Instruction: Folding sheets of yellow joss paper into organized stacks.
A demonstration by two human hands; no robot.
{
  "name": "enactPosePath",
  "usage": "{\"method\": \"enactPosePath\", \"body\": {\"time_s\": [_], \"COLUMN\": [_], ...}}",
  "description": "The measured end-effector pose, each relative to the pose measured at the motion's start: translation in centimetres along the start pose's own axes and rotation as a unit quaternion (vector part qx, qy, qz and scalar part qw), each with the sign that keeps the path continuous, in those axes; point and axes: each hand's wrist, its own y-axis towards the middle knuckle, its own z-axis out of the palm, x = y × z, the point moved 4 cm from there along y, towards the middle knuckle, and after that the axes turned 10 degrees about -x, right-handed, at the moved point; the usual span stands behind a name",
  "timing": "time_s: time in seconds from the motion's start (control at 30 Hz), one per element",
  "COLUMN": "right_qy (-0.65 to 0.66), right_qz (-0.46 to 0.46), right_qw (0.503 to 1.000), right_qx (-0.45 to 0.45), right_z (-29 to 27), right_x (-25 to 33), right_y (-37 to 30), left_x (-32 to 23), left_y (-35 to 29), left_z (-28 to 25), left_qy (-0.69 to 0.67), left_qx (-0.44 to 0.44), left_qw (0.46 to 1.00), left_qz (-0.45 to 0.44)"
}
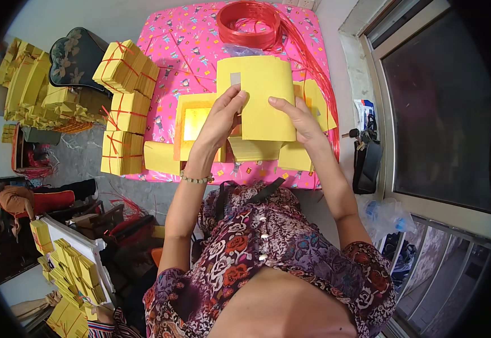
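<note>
Both hands hold up a sheaf of yellow paper sheets (268,84) above the table. A small grey rectangle shows near its left side, and the lower part looks folded or set at an offset. My left hand (226,112) pinches the left edge with thumb and fingers. At the right edge, my right hand (302,117) grips with its thumb on top and fingers mostly hidden behind. Beneath lie a stack of yellow paper (254,150) and, beside my left wrist, a yellow sheet with an orange-framed gold square (196,125).
The table has a pink patterned cover (169,34). A red coil of plastic strapping (248,25) sits at the back, strands trailing right. Tied yellow paper bundles (122,112) line the left edge. Other people work at lower left near a white table (82,231). A window (443,112) borders the right.
</note>
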Motion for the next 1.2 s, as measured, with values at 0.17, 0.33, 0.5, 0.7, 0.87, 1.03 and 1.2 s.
{"method": "enactPosePath", "body": {"time_s": [0.17, 0.33, 0.5, 0.7, 0.87, 1.03, 1.2], "right_qy": [0.041, 0.056, 0.068, 0.063, -0.089, -0.170, -0.121], "right_qz": [0.037, 0.062, 0.058, 0.040, -0.114, -0.279, -0.307], "right_qw": [0.998, 0.997, 0.996, 0.997, 0.989, 0.945, 0.944], "right_qx": [0.009, -0.002, -0.006, -0.010, -0.027, -0.012, -0.027], "right_z": [-0.1, -0.4, -0.3, -0.5, -0.5, 0.5, 0.5], "right_x": [-0.2, -0.8, -0.8, -0.8, -0.1, 0.3, 0.2], "right_y": [0.1, 0.1, -0.1, -0.1, -0.4, -1.0, -1.1], "left_x": [0.5, -0.1, 0.4, 0.6, 1.3, 1.4, 1.6], "left_y": [0.5, -0.3, 0.2, 0.3, 0.8, 0.0, -0.3], "left_z": [-0.5, 0.4, -0.2, 0.0, -0.1, 1.1, 1.7], "left_qy": [0.002, -0.004, 0.013, 0.015, -0.002, -0.019, 0.006], "left_qx": [0.025, 0.001, 0.022, 0.018, 0.023, 0.021, 0.004], "left_qw": [1.000, 1.000, 1.000, 1.000, 0.997, 0.987, 0.962], "left_qz": [0.010, 0.002, 0.005, 0.010, 0.067, 0.156, 0.272]}}
